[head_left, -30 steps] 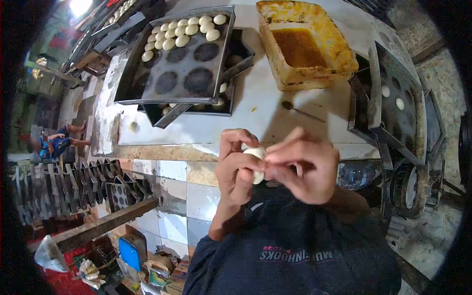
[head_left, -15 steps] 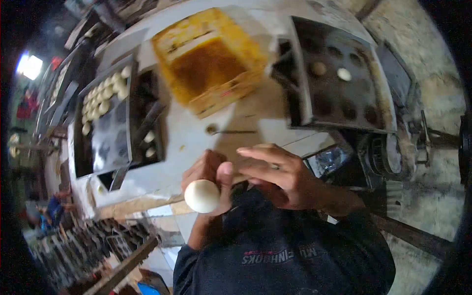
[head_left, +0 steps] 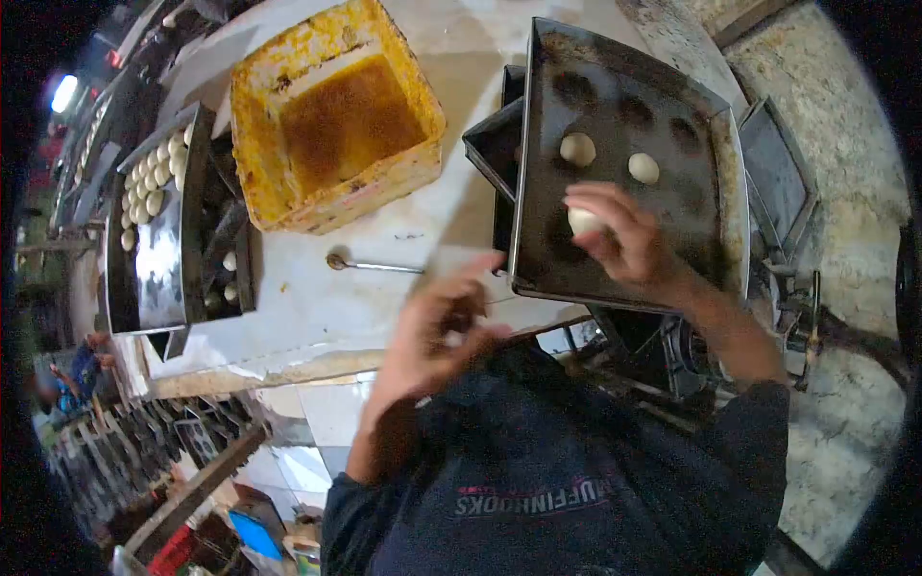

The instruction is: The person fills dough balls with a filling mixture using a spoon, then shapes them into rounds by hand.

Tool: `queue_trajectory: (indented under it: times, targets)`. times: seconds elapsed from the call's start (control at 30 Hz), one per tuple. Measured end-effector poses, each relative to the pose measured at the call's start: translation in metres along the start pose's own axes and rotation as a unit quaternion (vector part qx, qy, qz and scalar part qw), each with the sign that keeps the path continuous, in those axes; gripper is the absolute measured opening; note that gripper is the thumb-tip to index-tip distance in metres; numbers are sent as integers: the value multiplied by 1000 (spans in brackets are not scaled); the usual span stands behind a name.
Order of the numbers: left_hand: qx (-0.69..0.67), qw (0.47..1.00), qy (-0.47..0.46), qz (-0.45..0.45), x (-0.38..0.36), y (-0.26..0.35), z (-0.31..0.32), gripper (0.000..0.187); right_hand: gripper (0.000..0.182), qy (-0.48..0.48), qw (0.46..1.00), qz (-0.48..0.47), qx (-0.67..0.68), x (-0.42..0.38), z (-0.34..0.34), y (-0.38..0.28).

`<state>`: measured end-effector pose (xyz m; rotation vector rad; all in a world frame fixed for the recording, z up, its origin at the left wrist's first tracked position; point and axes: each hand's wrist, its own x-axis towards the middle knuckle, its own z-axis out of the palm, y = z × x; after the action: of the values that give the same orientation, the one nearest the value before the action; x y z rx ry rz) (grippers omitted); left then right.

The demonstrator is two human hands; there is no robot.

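Observation:
My right hand [head_left: 624, 235] is over the dark metal baking tray [head_left: 615, 274] on the right, fingers curled around a pale dough ball [head_left: 582, 223]. Behind that hand, two more round dough balls [head_left: 643, 169] sit apart on the tray, among dark round marks. My left hand [head_left: 437, 331] hangs before my chest near the table's front edge. It is slightly blurred, with index finger stretched toward the tray and thumb apart from the fingers, holding nothing visible.
A yellow-smeared rectangular tub [head_left: 317, 216] with brown residue stands on the white table [head_left: 317, 317]. A spoon-like metal tool [head_left: 384, 267] lies before it. At left, another tray [head_left: 163, 288] holds many dough balls. A rough wall [head_left: 836, 413] borders the right side.
The dough ball that was at my left hand is gone from there. My right hand has moved right, over the tray, with a dough ball in it. The view has shifted.

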<state>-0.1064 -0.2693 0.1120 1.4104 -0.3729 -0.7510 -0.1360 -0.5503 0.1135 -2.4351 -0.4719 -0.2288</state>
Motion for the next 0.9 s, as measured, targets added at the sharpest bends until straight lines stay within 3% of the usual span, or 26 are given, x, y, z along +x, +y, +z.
queue_trajectory:
  times: [0.07, 0.1, 0.13, 0.17, 0.23, 0.3, 0.33, 0.37, 0.4, 0.43, 0.47, 0.53, 0.57, 0.6, 0.63, 0.67, 0.7, 0.8, 0.87, 0.9]
  targets:
    - [-28, 990, 119, 71, -10, -3, -30, 51, 36, -67, 997, -15, -45, -14, 16, 38]
    - [-2, 979, 168, 119, -15, -2, -47, 48, 44, -231, 946, -56, -218, -27, 20, 52]
    - [-34, 966, 229, 114, -23, 0, -59, 44, 52, -375, 840, -96, -379, -33, 20, 60]
    - [-64, 949, 290, 110, -35, 3, -71, 39, 52, -371, 841, -106, -378, -33, 14, 61]
    - [-20, 941, 314, 128, -48, -4, -102, 32, 63, -224, 965, -15, -137, -21, 5, 49]
    - [40, 892, 429, 138, -57, -4, -129, 27, 64, -109, 975, -55, -187, 18, -15, 11]
    - [146, 880, 430, 139, -62, -7, -155, 22, 62, -49, 981, -31, -183, 25, -17, 0]
    - [330, 834, 411, 163, -62, 9, -184, 20, 60, 10, 984, -1, -180, 30, -17, -14]
    - [403, 800, 406, 182, -57, 26, -219, 22, 55, 51, 980, 13, -192, 41, -15, -37]
    - [343, 815, 398, 246, -46, 23, -268, 26, 51, 92, 973, 30, -209, 50, -9, -59]
    - [474, 751, 425, 174, -37, 47, -301, 28, 51, 100, 972, 29, -210, 54, 5, -77]
    - [447, 786, 424, 50, 5, 26, -427, 44, 38, 101, 978, 40, -177, 64, 30, -106]
    - [533, 754, 375, -80, 28, 18, -487, 62, 33, 116, 984, 11, -137, 80, 51, -117]
    - [553, 741, 361, -123, 55, 4, -526, 72, 27, 131, 986, -18, -97, 95, 76, -131]
    - [511, 791, 248, -226, 74, 18, -553, 75, 24, 129, 990, -27, -51, 113, 99, -146]
    - [545, 767, 316, -121, 80, 9, -537, 72, 21, 128, 991, -34, -5, 129, 120, -160]
    - [600, 691, 400, -50, 91, 11, -512, 70, 21, 106, 994, -33, 14, 137, 140, -168]
    - [613, 714, 332, -69, 101, 16, -508, 59, 19, 88, 995, -27, 29, 157, 171, -192]
    - [576, 725, 358, 122, 60, 53, -458, 40, 17, 95, 994, -9, 50, 160, 187, -197]
    - [507, 763, 348, 200, 30, 79, -421, 35, 17, 94, 995, -7, 44, 165, 193, -200]
